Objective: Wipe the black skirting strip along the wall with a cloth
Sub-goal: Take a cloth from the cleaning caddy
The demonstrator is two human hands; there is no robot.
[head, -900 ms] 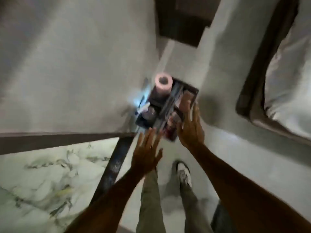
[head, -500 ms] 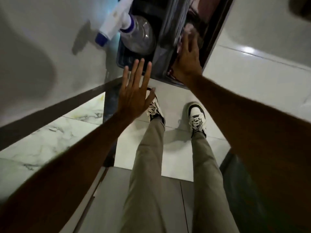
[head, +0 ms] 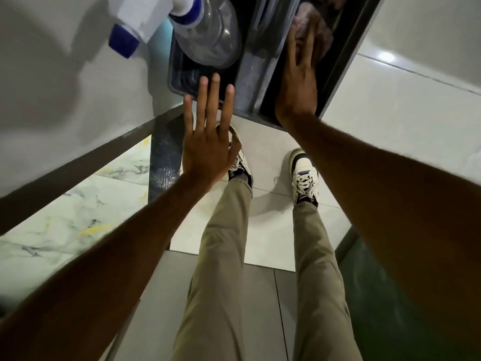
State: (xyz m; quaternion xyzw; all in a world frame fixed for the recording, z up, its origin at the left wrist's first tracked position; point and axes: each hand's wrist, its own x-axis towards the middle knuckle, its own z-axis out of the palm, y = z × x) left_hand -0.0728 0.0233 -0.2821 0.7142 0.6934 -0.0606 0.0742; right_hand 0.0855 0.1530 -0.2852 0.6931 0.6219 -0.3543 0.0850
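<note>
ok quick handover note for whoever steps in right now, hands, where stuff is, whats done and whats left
Left hand: open, fingers spread, empty, hovering at the near edge of the dark caddy.
Right hand: reaching into the caddy's right compartment, fingertips on a pinkish cloth; no firm grip visible yet.
Spray bottle stands in the left compartment.
Black skirting strip runs along the wall at left, not being touched.
Done: nothing wiped yet.
Left: take the cloth, wipe the strip.
</note>
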